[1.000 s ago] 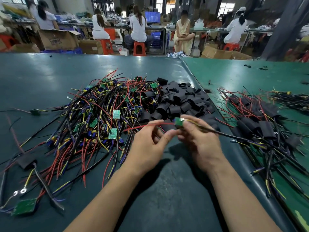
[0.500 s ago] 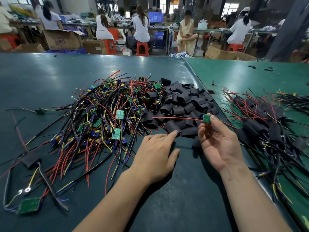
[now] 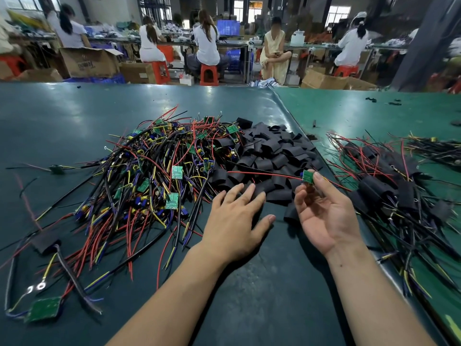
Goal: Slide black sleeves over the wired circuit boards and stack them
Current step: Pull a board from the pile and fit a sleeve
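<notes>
2 hands (image 3: 234,221), 1 held board (image 3: 307,176)

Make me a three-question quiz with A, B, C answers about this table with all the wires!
1. Where is the heap of black sleeves?
A. right of the tangle of wired circuit boards
B. on the floor
C. inside a carton

2. What colour is the small circuit board that is held up?
A. white
B. green
C. pink

3. What is the left hand doing?
A. gripping scissors
B. making a fist
C. reaching flat, fingers straight

Answers: 1 A, the heap lies beside the tangle. 2 B, it is green in the right hand. 3 C, it holds nothing.
</notes>
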`<state>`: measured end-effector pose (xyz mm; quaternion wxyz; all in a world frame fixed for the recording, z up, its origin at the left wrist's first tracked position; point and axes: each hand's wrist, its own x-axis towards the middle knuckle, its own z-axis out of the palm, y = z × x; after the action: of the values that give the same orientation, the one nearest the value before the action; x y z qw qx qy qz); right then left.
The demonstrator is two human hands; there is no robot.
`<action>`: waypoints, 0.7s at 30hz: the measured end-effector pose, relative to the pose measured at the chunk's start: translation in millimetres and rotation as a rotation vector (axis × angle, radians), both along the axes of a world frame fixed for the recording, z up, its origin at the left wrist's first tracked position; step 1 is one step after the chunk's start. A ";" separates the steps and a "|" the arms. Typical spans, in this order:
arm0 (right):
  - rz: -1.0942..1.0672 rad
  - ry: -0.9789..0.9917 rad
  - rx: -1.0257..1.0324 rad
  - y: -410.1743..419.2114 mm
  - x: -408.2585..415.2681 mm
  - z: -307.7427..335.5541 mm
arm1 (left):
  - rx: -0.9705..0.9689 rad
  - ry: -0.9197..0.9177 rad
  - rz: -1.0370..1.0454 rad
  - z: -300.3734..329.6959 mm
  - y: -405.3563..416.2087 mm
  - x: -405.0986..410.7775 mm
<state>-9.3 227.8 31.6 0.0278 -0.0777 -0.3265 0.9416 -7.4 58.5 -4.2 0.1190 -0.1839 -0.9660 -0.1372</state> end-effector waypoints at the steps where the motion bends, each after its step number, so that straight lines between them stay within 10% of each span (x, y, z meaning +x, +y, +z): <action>1: 0.001 -0.001 -0.004 0.9 -0.1 -0.3 | 0.024 0.036 -0.003 3.2 -0.4 1.6; 7: -0.005 -0.004 -0.043 3.1 -4.9 1.4 | 0.214 0.387 -0.057 23.1 -5.6 12.0; 14: -0.002 -0.003 -0.075 3.0 -5.5 0.9 | 0.199 -0.095 -0.309 21.2 -7.8 16.7; 21: 0.076 0.036 0.004 0.1 -3.3 0.1 | 0.116 -0.201 -0.333 33.9 -30.7 16.3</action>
<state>-12.6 228.0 31.7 -0.0020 -0.0481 -0.3307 0.9425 8.9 27.7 29.7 0.0079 -0.3191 -0.9198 -0.2281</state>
